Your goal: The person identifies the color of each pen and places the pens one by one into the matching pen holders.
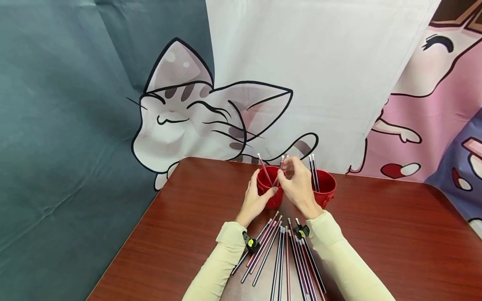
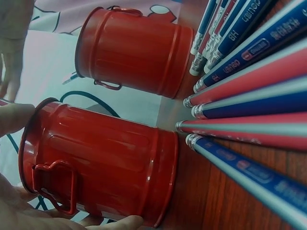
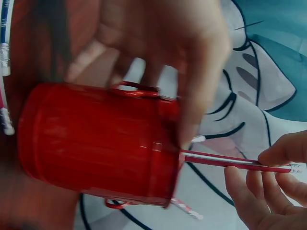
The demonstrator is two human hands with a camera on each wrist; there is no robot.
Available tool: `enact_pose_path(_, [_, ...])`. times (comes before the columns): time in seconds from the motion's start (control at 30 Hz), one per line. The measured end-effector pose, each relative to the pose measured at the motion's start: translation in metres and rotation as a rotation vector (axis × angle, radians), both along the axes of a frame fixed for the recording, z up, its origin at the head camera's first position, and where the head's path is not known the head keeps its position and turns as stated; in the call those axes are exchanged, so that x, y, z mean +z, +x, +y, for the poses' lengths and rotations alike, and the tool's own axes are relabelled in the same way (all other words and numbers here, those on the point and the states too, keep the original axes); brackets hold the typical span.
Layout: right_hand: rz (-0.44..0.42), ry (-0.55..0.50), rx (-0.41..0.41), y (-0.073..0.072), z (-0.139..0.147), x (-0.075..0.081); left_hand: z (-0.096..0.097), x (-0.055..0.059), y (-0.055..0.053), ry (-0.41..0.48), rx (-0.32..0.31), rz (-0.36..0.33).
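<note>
My left hand holds the left red bucket, its thumb at the near rim and its fingers round the left side. In the left wrist view, this bucket shows a looped side handle. My right hand pinches a red-and-silver pencil near its eraser end, above that bucket's rim. The pencil's lower end is hidden inside. Other red pencils lean in the same bucket, erasers up. To the right, a second red bucket holds dark blue pencils, close beside my right hand.
Loose red and blue pencils lie fanned out on the brown table, under and between my forearms, eraser ends towards the buckets. Behind the table's back edge hangs a cloth printed with cartoon cats.
</note>
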State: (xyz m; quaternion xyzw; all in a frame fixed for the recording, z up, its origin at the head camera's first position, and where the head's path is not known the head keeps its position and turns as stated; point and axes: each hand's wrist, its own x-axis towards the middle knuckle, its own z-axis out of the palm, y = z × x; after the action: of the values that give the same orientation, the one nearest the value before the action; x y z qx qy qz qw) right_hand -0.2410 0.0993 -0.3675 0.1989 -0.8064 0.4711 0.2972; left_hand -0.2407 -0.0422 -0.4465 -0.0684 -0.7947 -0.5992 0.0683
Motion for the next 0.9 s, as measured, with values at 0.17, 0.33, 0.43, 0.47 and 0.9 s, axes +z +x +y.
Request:
enact_pose_path(0.17, [-0.039, 0.012, 0.000, -0.001, -0.002, -0.013, -0.001, 0.000, 0.000, 0.009, -0.010, 0.007])
enact_pose_path(0.33, [-0.082, 0.020, 0.002, -0.002, -0.001, -0.023, -0.001, -0.001, 0.001, 0.005, -0.015, 0.009])
enact_pose_path(0.43, [-0.104, 0.025, -0.006, -0.002, -0.001, -0.025, -0.001, -0.001, 0.001, 0.001, -0.016, 0.010])
enact_pose_path(0.47, [-0.108, 0.026, -0.010, -0.002, -0.001, -0.025, -0.001, -0.001, 0.001, 0.000, -0.017, 0.010])
enact_pose_path(0.9, [-0.154, 0.032, -0.009, 0.000, -0.001, -0.024, -0.001, 0.000, 0.000, 0.007, -0.021, 0.005])
